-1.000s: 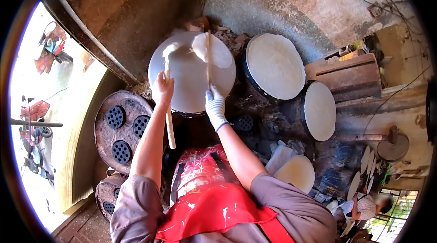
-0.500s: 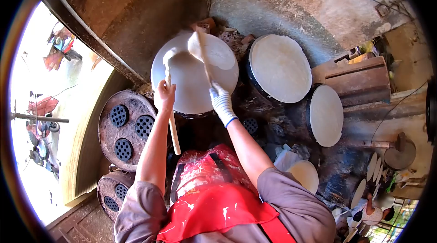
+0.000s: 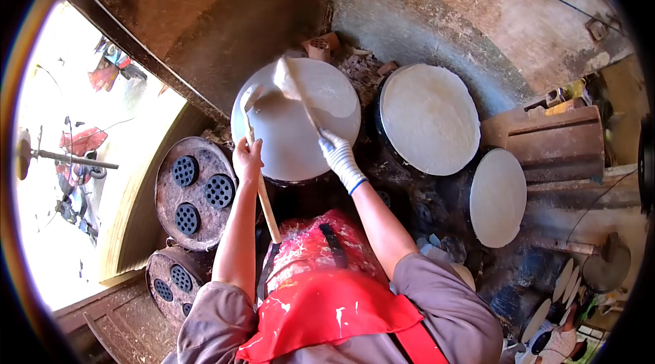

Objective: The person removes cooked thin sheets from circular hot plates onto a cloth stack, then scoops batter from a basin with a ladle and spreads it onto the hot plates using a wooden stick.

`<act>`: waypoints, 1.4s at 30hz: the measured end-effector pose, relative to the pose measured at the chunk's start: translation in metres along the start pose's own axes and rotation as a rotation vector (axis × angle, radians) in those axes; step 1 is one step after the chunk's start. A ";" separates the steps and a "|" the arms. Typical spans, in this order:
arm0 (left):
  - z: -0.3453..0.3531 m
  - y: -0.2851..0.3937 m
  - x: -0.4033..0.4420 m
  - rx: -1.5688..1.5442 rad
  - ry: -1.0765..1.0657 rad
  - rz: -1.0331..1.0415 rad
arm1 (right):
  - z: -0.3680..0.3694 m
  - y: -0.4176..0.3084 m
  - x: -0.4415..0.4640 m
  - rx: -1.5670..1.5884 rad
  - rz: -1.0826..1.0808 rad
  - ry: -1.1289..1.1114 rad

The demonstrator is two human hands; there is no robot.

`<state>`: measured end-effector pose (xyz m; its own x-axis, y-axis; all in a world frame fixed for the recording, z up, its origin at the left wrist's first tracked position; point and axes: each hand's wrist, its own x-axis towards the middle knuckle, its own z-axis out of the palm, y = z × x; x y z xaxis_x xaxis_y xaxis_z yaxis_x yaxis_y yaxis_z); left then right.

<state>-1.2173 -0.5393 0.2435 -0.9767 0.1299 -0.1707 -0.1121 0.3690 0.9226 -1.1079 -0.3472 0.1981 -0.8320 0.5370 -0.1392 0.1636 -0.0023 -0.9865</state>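
My bare left hand [image 3: 248, 157] is closed around a long pale wooden stick [image 3: 268, 210]. Its curved, white-coated upper end is over the near-left part of a large round white surface [image 3: 293, 149], like a cloth-topped pan. My right hand [image 3: 340, 160], in a striped white glove with a blue cuff, grips a thin-handled paddle [image 3: 307, 108]. The paddle's broad pale head is slightly blurred above the far part of the same surface. A thin whitish layer shows on the far right of that surface. Whether either tool touches it I cannot tell.
Two more round white-topped drums [image 3: 430, 118] [image 3: 499, 198] stand to the right. At left, a round lid [image 3: 205, 221] bears perforated black briquettes [image 3: 184, 171], with a similar drum [image 3: 160, 272] below. A curved wall [image 3: 423, 30] rises behind. A person [image 3: 556, 343] is at the lower right.
The paddle head has shifted slightly left over the white surface, and the right hand has moved a little. The left stick stays held, its lower end now nearer the apron. The whole view has shifted slightly.
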 end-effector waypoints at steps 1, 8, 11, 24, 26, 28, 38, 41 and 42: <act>0.000 0.001 -0.001 0.003 0.009 0.001 | 0.007 0.001 -0.002 -0.030 -0.082 0.001; -0.004 0.009 -0.010 -0.273 -0.015 -0.188 | -0.034 0.001 0.004 -0.176 -0.099 0.024; -0.009 0.007 -0.015 -0.386 -0.016 -0.275 | -0.038 -0.008 0.010 0.115 0.172 -0.082; -0.038 0.000 -0.032 -0.621 -0.041 -0.452 | -0.067 -0.014 0.058 0.157 0.297 -0.316; -0.041 0.001 -0.035 -0.652 -0.053 -0.468 | -0.066 -0.040 0.047 0.093 0.391 -0.408; -0.042 0.003 -0.038 -0.646 -0.072 -0.477 | -0.062 -0.024 0.040 0.044 0.350 -0.511; -0.045 0.008 -0.052 -0.594 0.016 -0.529 | -0.073 -0.030 0.096 -0.042 0.226 -0.482; -0.047 0.011 -0.055 -0.564 0.062 -0.531 | -0.079 -0.021 0.089 -0.099 0.096 -0.738; -0.048 0.013 -0.057 -0.551 0.072 -0.538 | -0.089 -0.033 0.080 -0.135 0.188 -0.755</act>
<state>-1.1717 -0.5862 0.2816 -0.7694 -0.0048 -0.6388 -0.6311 -0.1493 0.7612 -1.1325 -0.2295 0.2272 -0.9111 -0.1804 -0.3706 0.3595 0.0922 -0.9286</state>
